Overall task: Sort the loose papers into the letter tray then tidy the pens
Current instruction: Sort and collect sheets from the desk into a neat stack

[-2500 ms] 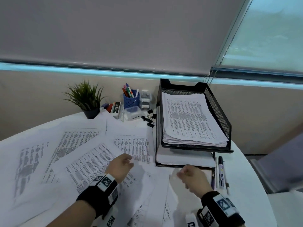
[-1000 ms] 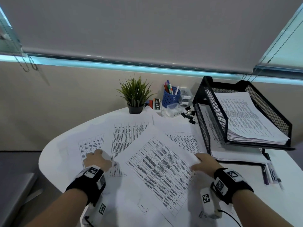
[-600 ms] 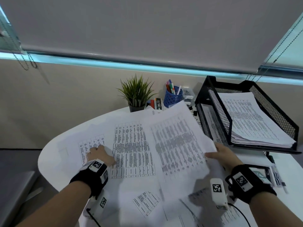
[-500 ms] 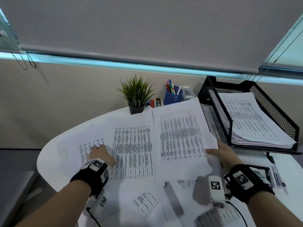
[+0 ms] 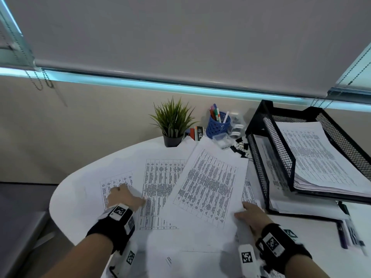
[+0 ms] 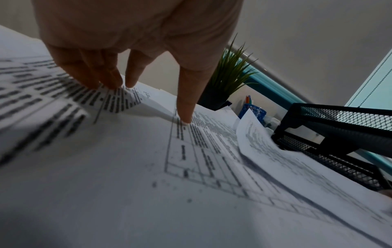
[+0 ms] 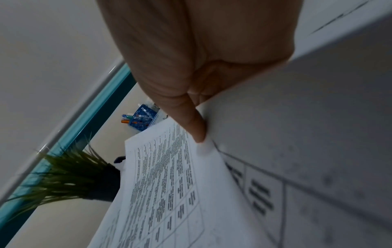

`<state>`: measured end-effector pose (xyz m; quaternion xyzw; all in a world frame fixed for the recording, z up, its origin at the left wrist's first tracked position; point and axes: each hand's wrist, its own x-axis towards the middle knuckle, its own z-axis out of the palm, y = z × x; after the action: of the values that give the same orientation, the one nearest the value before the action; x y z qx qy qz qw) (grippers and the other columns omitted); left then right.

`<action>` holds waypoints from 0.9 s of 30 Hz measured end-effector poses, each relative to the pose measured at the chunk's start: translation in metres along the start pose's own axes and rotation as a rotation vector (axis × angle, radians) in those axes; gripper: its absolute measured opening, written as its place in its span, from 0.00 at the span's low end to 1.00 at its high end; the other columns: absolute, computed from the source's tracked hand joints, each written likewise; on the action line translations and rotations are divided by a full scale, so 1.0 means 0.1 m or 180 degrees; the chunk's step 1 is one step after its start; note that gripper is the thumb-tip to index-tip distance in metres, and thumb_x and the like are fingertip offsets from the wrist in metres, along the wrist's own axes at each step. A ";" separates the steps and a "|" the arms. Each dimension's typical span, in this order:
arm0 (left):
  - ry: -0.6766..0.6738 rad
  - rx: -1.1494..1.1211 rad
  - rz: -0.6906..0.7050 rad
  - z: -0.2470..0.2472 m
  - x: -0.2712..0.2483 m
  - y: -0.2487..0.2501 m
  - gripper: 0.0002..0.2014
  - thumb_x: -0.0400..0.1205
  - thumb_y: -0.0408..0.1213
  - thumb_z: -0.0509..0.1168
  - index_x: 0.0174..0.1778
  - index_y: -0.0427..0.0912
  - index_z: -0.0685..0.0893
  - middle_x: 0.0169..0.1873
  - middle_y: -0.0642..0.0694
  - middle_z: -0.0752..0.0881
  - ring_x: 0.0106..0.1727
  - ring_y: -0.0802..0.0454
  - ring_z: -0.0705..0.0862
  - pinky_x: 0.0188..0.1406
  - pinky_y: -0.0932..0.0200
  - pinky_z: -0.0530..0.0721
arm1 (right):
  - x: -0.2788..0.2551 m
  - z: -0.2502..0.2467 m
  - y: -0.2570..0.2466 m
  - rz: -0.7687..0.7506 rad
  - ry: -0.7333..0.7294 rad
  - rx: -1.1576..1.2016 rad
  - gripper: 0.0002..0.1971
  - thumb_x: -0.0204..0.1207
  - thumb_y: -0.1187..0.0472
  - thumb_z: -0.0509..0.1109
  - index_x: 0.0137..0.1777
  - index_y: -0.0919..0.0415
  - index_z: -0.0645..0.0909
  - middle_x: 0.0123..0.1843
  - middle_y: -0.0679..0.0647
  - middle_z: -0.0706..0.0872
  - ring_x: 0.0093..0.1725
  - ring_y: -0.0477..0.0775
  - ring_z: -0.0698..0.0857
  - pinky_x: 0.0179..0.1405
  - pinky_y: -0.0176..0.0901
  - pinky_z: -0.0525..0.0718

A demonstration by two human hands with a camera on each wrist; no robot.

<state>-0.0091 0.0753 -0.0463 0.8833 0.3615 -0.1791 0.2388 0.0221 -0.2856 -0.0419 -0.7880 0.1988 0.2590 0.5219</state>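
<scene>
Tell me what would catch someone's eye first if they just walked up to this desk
Printed sheets sprawl over most of the white table, with the left hand pressing on them and the right hand holding the angled top sheet by its near corner. At the right stands a black mesh letter tray already stacked with paper. Behind, a small potted plant sits beside a blue pen cup.

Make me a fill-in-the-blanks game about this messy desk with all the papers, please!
1. The right hand pinches the corner of a printed ____.
2. The pen cup behind the papers is the colour ____.
3. The fingertips of the left hand press down on the loose papers spread over the white ____.
4. The top shelf of the black letter tray holds a stack of ____.

Missing words: sheet; blue; table; papers
</scene>
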 end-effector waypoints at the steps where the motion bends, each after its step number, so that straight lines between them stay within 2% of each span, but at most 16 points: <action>1: -0.0066 -0.0040 0.0023 0.01 0.01 0.02 0.43 0.67 0.48 0.77 0.74 0.39 0.66 0.69 0.37 0.70 0.68 0.38 0.75 0.65 0.46 0.80 | -0.02 0.05 -0.02 -0.0050 -0.0061 0.0009 0.11 0.72 0.81 0.62 0.45 0.70 0.82 0.41 0.66 0.89 0.39 0.63 0.86 0.41 0.52 0.84; 4: -0.0153 0.0046 0.0073 0.03 -0.01 0.11 0.34 0.71 0.40 0.71 0.74 0.41 0.68 0.65 0.38 0.75 0.65 0.39 0.78 0.63 0.48 0.82 | -0.10 0.21 -0.08 -0.0108 -0.0280 -0.0057 0.12 0.68 0.81 0.63 0.48 0.71 0.83 0.39 0.62 0.89 0.35 0.57 0.88 0.34 0.44 0.85; 5: -0.0176 0.0120 0.0098 0.03 -0.01 0.12 0.33 0.73 0.40 0.69 0.74 0.43 0.68 0.65 0.39 0.76 0.65 0.40 0.78 0.62 0.49 0.82 | -0.12 0.27 -0.10 -0.0111 -0.0383 -0.0028 0.13 0.64 0.79 0.66 0.48 0.72 0.83 0.40 0.63 0.90 0.37 0.59 0.88 0.37 0.48 0.86; 7: -0.0169 0.0265 0.0158 0.03 -0.01 0.12 0.29 0.77 0.41 0.63 0.76 0.48 0.67 0.66 0.40 0.75 0.67 0.40 0.77 0.64 0.50 0.80 | -0.11 0.38 -0.11 -0.0046 -0.0525 0.0170 0.20 0.55 0.72 0.70 0.50 0.74 0.84 0.45 0.68 0.90 0.46 0.68 0.89 0.50 0.61 0.87; 8: -0.0113 0.0293 0.0181 0.03 0.00 0.10 0.27 0.78 0.40 0.60 0.76 0.50 0.68 0.67 0.40 0.74 0.68 0.40 0.75 0.65 0.50 0.79 | -0.13 0.43 -0.13 0.0008 -0.0555 0.0291 0.21 0.53 0.70 0.72 0.50 0.74 0.84 0.47 0.69 0.90 0.49 0.71 0.88 0.52 0.62 0.85; 10: -0.0029 0.0078 0.0183 0.03 0.03 0.04 0.24 0.79 0.36 0.56 0.73 0.54 0.73 0.71 0.41 0.73 0.72 0.38 0.70 0.68 0.48 0.76 | -0.13 0.52 -0.18 0.0080 -0.0542 0.0463 0.19 0.57 0.70 0.78 0.50 0.73 0.86 0.48 0.69 0.90 0.51 0.72 0.88 0.53 0.61 0.85; 12: -0.0055 -0.0296 0.0207 0.04 0.06 -0.01 0.23 0.79 0.33 0.56 0.68 0.54 0.79 0.74 0.41 0.71 0.74 0.37 0.68 0.73 0.45 0.72 | -0.13 0.62 -0.22 0.0046 -0.0521 0.0439 0.11 0.64 0.71 0.79 0.48 0.68 0.87 0.47 0.65 0.91 0.49 0.68 0.89 0.54 0.58 0.86; 16: -0.0081 -0.0436 0.0217 0.00 0.10 -0.04 0.18 0.77 0.35 0.61 0.60 0.54 0.86 0.71 0.40 0.76 0.71 0.38 0.73 0.72 0.48 0.74 | -0.08 0.76 -0.27 -0.0068 -0.0353 -0.0001 0.06 0.67 0.72 0.77 0.39 0.63 0.84 0.41 0.60 0.89 0.41 0.60 0.87 0.41 0.45 0.85; 17: -0.0002 -0.0365 0.0067 -0.03 0.10 -0.05 0.18 0.76 0.39 0.64 0.62 0.53 0.84 0.70 0.40 0.75 0.70 0.38 0.73 0.71 0.48 0.75 | -0.07 0.77 -0.27 -0.0088 -0.0325 -0.0058 0.06 0.67 0.72 0.76 0.38 0.64 0.84 0.39 0.59 0.89 0.39 0.60 0.86 0.39 0.43 0.84; 19: 0.0172 -0.0235 -0.0339 -0.10 0.11 -0.13 0.28 0.73 0.46 0.68 0.70 0.47 0.74 0.72 0.37 0.69 0.74 0.37 0.68 0.73 0.45 0.70 | -0.07 0.75 -0.27 -0.0113 -0.0263 -0.0107 0.05 0.67 0.75 0.74 0.38 0.66 0.83 0.37 0.61 0.87 0.36 0.59 0.85 0.37 0.43 0.83; 20: 0.0214 -0.0263 -0.0526 -0.14 0.13 -0.19 0.35 0.70 0.48 0.71 0.72 0.43 0.69 0.73 0.35 0.66 0.75 0.36 0.66 0.73 0.42 0.69 | -0.05 0.72 -0.26 -0.0107 -0.0203 -0.0139 0.05 0.66 0.77 0.73 0.37 0.68 0.83 0.36 0.62 0.86 0.36 0.59 0.84 0.39 0.44 0.83; 22: 0.0278 -0.0570 -0.0835 -0.22 0.15 -0.32 0.43 0.64 0.47 0.76 0.72 0.37 0.66 0.70 0.33 0.66 0.72 0.34 0.69 0.68 0.39 0.74 | -0.04 0.65 -0.23 -0.0076 -0.0097 -0.0301 0.05 0.65 0.78 0.72 0.34 0.69 0.82 0.34 0.62 0.85 0.36 0.59 0.84 0.41 0.48 0.83; 24: 0.0309 -0.0817 -0.0940 -0.26 0.16 -0.44 0.45 0.63 0.44 0.79 0.71 0.32 0.65 0.67 0.30 0.71 0.67 0.32 0.73 0.65 0.40 0.76 | -0.05 0.57 -0.20 -0.0044 -0.0073 -0.0384 0.07 0.65 0.78 0.72 0.31 0.68 0.81 0.32 0.62 0.84 0.35 0.59 0.83 0.41 0.47 0.83; 27: 0.0349 -0.1159 -0.1081 -0.27 0.22 -0.48 0.42 0.67 0.41 0.78 0.71 0.28 0.65 0.67 0.27 0.72 0.67 0.30 0.73 0.66 0.44 0.73 | -0.10 0.49 -0.17 -0.0011 -0.0155 -0.0348 0.06 0.65 0.76 0.75 0.32 0.68 0.82 0.33 0.62 0.85 0.36 0.60 0.84 0.39 0.43 0.81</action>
<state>-0.0251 0.1324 -0.0489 0.7608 0.5433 -0.1004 0.3405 0.0139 -0.2335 -0.0392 -0.8092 0.1702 0.2877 0.4832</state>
